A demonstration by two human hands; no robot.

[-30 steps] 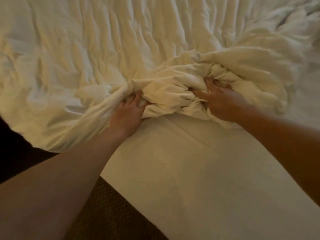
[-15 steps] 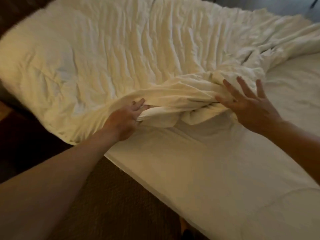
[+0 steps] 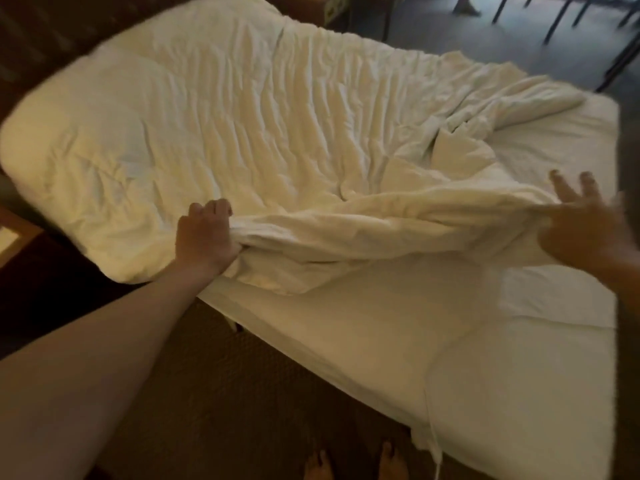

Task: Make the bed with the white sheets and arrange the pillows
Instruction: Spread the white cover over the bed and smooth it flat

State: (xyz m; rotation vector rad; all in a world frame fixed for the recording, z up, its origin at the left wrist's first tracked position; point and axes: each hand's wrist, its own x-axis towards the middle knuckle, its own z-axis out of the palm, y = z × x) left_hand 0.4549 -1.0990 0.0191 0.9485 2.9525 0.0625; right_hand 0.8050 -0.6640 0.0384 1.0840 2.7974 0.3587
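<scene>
A crumpled white duvet point(image 3: 242, 126) covers the far and left part of the bed. Its near edge is bunched into a thick fold point(image 3: 381, 226) running across the middle. My left hand point(image 3: 204, 237) grips the left end of that fold at the bed's side. Blurred at the right, my right hand point(image 3: 585, 226) has its fingers spread, and its thumb side pinches the fold's right end. The smooth white bottom sheet point(image 3: 398, 334) lies bare on the near part of the mattress. No pillows are in view.
Brown carpet point(image 3: 207, 410) runs along the near side of the bed, with my bare feet point(image 3: 353, 462) at the bottom edge. Chair or table legs point(image 3: 554, 19) stand on the dark floor beyond the bed. A wooden surface point(image 3: 14, 233) shows at far left.
My hands have drawn apart, stretching the bunched duvet edge wider across the bed. The right hand moved far right and took hold of the fold. The view has pulled back.
</scene>
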